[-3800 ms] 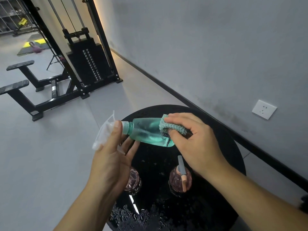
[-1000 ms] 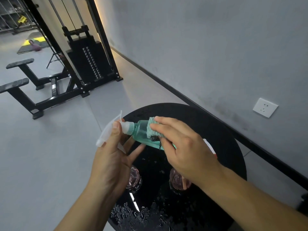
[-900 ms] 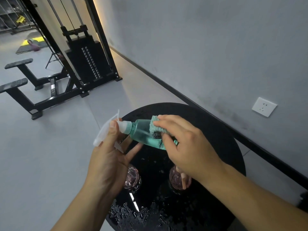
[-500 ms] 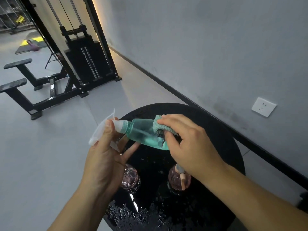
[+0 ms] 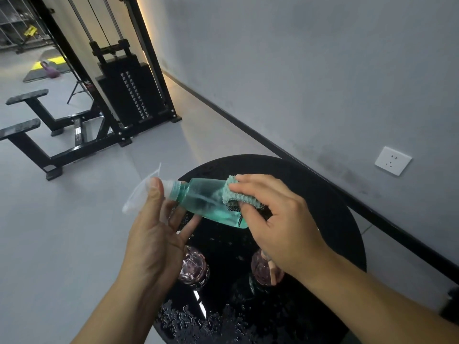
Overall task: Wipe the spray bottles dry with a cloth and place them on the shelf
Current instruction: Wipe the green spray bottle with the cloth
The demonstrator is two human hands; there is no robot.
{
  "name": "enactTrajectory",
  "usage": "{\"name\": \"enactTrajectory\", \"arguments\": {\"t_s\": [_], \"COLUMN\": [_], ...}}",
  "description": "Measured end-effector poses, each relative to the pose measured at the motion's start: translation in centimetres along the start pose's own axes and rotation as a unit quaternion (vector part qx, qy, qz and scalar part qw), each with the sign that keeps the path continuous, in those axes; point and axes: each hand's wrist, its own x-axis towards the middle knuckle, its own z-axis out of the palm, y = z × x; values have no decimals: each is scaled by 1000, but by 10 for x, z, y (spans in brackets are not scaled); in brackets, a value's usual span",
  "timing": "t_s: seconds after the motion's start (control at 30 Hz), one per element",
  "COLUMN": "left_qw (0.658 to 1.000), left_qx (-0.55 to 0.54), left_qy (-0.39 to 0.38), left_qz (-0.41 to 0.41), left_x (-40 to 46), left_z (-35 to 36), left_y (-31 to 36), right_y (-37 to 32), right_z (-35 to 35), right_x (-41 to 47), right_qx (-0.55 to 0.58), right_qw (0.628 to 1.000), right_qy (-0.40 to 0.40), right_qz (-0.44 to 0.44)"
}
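At far left, gym machines (image 5: pixel 116 100) are seen on the grey floor, well apart from the work. No shelf can be made out with certainty.

The left hand (image 5: pixel 154 234) is held over the counter's left edge. Its grip is clamped on the clear spray head (image 5: pixel 139 194), with the thumb laid along the neck and the fingers curled beneath. The teal bottle (image 5: pixel 203 202) is thereby kept in the air on its side, its base pointing right, above the black round counter (image 5: pixel 323 199).

The cloth (image 5: pixel 233 192) is pinched by the right hand (image 5: pixel 280 219) and wrapped over the bottle's body toward its base. Compared with a second ago, when the cloth was pressed close to the neck, it has been drawn back along the body toward the base. This is judged to be one more stroke of a repeated rubbing, so the wiping of this bottle is taken to be under way and not finished.

Below the hands, two pink bottles (image 5: pixel 193 266) (image 5: pixel 265 271) are left standing on the counter, with water drops (image 5: pixel 188 319) spread across its near edge. These are judged to be unwiped as yet, so most of the task is taken to remain.

A wall socket (image 5: pixel 393 160) is seen at right.
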Motion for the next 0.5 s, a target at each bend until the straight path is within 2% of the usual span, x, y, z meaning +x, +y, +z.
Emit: {"name": "enactTrajectory", "arguments": {"t_s": [0.1,0.27,0.5], "left_qw": [999,997,997], "left_qx": [9,17,61], "left_qy": [37,76,48], "left_qz": [8,-25,19], "left_x": [0,6,-1], "left_z": [2,-3,12], "left_y": [-1,-1,4], "right_y": [-1,-3,-5], "right_z": [2,6,9], "right_x": [-1,-6,-6], "right_qx": [-11,-18,25], "right_qw": [1000,999,1000], "right_qy": [-4,-6,-15], "right_qz": [-24,-39,9]}}
